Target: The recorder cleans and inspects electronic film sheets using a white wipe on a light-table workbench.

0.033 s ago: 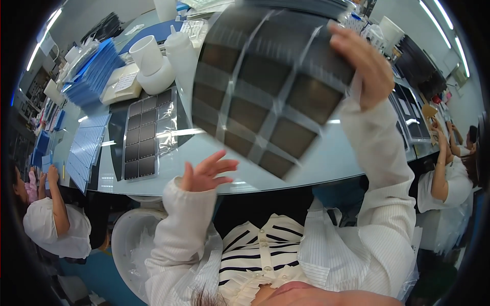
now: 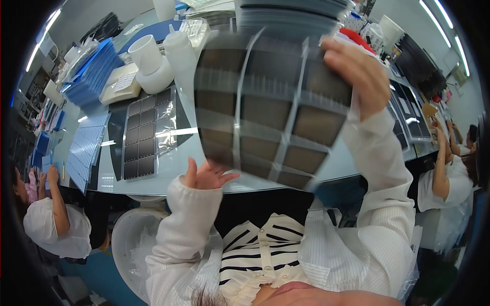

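Note:
A flexible sheet of dark rectangular panels in clear film [image 2: 265, 115] hangs in front of me, blurred by motion. My right hand [image 2: 360, 76] grips its upper right edge, fingers over the front; the thumb is hidden. Beside the sheet's lower left corner is my left hand [image 2: 206, 176], thumb up and fingers apart, some fingertips covered by the corner. Whether that hand touches the sheet I cannot tell. A similar panel sheet [image 2: 140, 137] lies flat on the table to the left, over a dark mat [image 2: 116, 148].
Blue-striped strips [image 2: 88, 148] and a blue stack [image 2: 92, 74] lie left on the glass-topped table [image 2: 176, 181]. White containers [image 2: 147, 56] and a squeeze bottle [image 2: 179, 48] stand behind. At the back is a dark sheet stack [image 2: 291, 18]. A white bin [image 2: 125, 237] stands below. People work on both sides.
The held sheet has come down and turned straighter, uncovering more of the stack behind it. Its lower left corner now overlaps my left hand's fingers. My right hand has shifted slightly left and down.

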A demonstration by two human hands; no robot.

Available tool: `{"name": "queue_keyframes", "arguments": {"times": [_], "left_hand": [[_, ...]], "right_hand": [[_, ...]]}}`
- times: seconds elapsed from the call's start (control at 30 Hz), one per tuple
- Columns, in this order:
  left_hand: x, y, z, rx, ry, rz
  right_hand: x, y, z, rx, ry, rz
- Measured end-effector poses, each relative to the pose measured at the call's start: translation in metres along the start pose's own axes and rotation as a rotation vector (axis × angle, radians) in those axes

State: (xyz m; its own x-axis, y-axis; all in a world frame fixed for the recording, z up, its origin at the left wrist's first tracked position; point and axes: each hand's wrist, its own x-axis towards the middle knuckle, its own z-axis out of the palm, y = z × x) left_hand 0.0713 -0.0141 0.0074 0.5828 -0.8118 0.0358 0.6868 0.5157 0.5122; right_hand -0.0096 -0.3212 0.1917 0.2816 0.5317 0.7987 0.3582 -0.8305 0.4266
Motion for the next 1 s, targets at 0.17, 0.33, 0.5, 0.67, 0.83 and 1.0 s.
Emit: {"name": "queue_keyframes", "arguments": {"times": [0.17, 0.33, 0.5, 0.67, 0.83, 1.0], "left_hand": [[0.005, 0.008, 0.024, 0.291, -0.213, -0.185], [-0.001, 0.010, 0.018, 0.571, -0.353, -0.238], [-0.011, 0.003, 0.015, 0.313, -0.092, -0.002], [-0.019, 0.001, 0.024, 0.510, 0.156, 0.206], [-0.014, 0.003, 0.042, 0.791, 0.465, 0.273], [-0.004, 0.007, 0.042, 0.797, 0.434, 0.333]], "right_hand": [[-0.028, -0.062, -0.014, 0.100, -0.172, -0.024], [-0.060, -0.084, -0.008, 0.172, -0.228, 0.062], [-0.093, -0.097, -0.003, 0.156, -0.131, 0.238], [-0.106, -0.120, 0.002, 0.133, -0.088, 0.454], [-0.118, -0.135, -0.003, 0.858, 0.186, 1.490], [-0.128, -0.146, -0.013, 1.111, -0.003, 1.651]]}}
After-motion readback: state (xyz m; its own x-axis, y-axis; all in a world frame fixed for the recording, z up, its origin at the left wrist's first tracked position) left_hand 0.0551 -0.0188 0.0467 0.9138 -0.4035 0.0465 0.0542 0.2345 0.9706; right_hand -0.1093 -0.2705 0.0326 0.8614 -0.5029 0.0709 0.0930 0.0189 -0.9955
